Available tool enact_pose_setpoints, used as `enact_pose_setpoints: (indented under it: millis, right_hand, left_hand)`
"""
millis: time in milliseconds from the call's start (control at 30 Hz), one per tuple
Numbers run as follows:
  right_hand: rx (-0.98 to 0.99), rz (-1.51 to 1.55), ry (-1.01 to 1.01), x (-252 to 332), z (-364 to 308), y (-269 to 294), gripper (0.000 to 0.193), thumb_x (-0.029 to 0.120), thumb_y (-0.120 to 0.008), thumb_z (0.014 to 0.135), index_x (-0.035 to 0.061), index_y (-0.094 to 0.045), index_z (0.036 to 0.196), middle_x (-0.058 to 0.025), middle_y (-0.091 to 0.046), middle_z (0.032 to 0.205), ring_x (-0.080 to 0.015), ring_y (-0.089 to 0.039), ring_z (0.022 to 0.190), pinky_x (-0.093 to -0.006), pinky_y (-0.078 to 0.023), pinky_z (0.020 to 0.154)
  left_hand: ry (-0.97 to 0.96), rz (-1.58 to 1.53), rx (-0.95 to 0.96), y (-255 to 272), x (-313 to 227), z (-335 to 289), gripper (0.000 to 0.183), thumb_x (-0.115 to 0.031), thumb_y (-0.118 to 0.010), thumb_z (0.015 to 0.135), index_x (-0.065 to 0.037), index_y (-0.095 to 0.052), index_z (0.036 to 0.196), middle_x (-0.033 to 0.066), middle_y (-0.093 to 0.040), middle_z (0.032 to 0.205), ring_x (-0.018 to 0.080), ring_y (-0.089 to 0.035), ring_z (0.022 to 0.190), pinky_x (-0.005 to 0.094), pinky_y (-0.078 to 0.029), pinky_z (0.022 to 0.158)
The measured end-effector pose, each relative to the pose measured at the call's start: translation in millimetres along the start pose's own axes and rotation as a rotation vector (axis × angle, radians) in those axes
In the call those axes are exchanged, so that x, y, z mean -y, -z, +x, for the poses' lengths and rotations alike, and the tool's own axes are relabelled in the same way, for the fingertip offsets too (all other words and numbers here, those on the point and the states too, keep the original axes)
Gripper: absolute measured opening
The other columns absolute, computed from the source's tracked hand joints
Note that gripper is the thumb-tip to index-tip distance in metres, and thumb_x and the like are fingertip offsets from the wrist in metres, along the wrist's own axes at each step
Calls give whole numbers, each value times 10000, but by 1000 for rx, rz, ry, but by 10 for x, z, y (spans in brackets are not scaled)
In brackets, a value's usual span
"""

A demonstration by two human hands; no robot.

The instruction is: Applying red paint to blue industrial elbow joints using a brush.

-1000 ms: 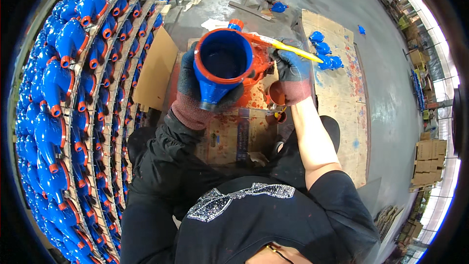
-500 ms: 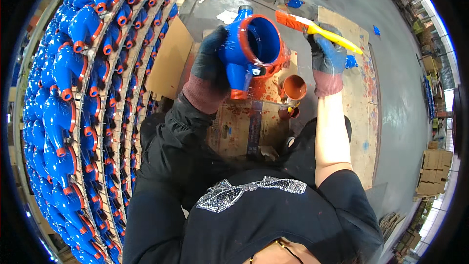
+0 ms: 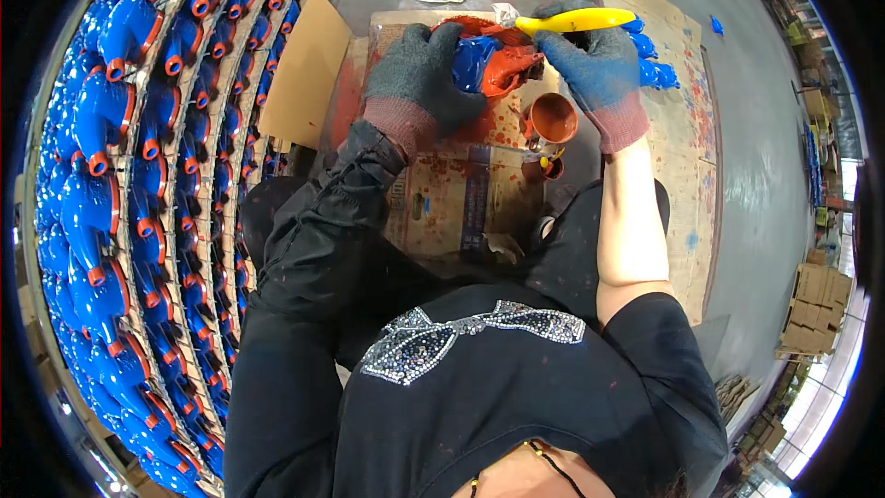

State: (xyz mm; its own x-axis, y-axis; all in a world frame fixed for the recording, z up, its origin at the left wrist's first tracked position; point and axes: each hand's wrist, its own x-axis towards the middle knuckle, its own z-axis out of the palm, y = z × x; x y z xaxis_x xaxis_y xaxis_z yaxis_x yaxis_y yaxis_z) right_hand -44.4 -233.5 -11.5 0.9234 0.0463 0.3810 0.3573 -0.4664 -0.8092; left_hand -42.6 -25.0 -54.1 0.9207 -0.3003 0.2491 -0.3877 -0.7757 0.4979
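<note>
In my gloved left hand [image 3: 415,78] is a shiny, uneven blue piece [image 3: 473,63] smeared with red paint, its fingers wrapped round the left side. I cannot make out its whole shape. The paintbrush [image 3: 581,21], with a yellow handle and whitish ferrule, lies across my gloved right hand [image 3: 595,65], bristles pointing left and partly lost against the red. My right fingertips reach the dark right end of the piece. Just below the hands stands an open reddish-brown paint pot [image 3: 553,118]. A smaller pot [image 3: 544,168] with something yellow in it is nearer me.
Racks at my left bear many glossy blue castings [image 3: 103,115] with red rims. A cardboard sheet [image 3: 304,74] leans beside them. Paint-spattered cardboard [image 3: 442,198] lies below my hands, and another sheet [image 3: 687,138] at the right. Crumpled blue pieces [image 3: 656,74] lie past my right hand.
The large blue casting with red rims that my left hand held up is no longer seen whole. Both hands have come together round the red-smeared piece; the brush has moved left and up.
</note>
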Motion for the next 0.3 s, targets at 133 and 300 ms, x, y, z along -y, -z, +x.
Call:
enact_pose_setpoints:
  millis: [133,300]
  right_hand:
    - [-30,-29,36,31,13,36,235,100,-696,784,-6,-672,991,-79,-670,780,-103,-611,642,-234,-483,559]
    - [-64,108,-77,56,-21,151,251,14,-672,824,26,-642,1072,-74,-670,992,-132,-620,885,-240,-508,778]
  left_hand:
    - [86,-133,15,5,21,63,702,-386,-773,674,-45,-530,1236,186,-580,1168,315,-617,1007,385,-523,820]
    - [310,-1023,206,112,19,61,657,-354,-728,738,-62,-512,1285,176,-530,1312,305,-552,1159,425,-432,1001]
